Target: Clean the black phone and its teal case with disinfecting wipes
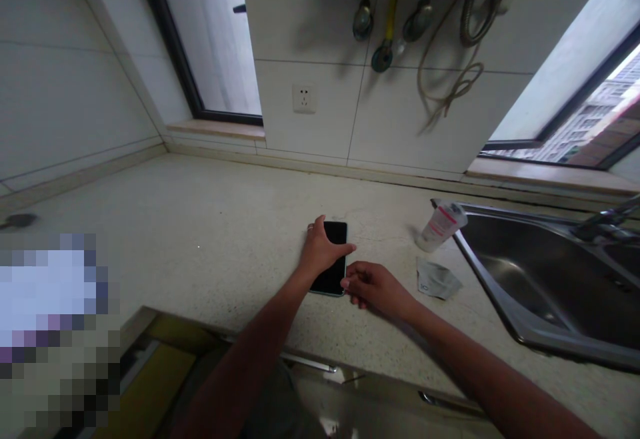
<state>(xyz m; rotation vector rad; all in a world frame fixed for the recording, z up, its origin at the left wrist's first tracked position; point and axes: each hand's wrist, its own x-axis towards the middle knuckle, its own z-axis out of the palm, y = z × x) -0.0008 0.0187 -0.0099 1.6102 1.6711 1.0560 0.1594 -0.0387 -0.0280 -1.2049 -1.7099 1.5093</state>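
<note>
A black phone (334, 232) lies screen up on the pale stone counter (210, 239). My left hand (320, 251) rests over the phone's left side, fingers curled round its edge and the thumb across the screen. My right hand (373, 287) sits just to the right of the phone's near corner, fingers curled, fingertips touching that corner. Whether either hand has lifted the phone I cannot tell.
A white tube with a pink label (441, 224) lies beside a crumpled grey packet (436, 277). A steel sink (545, 279) fills the right side. Wall socket (304, 99) and hanging hoses (395, 19) are on the tiled back wall. A blurred patch covers the lower left.
</note>
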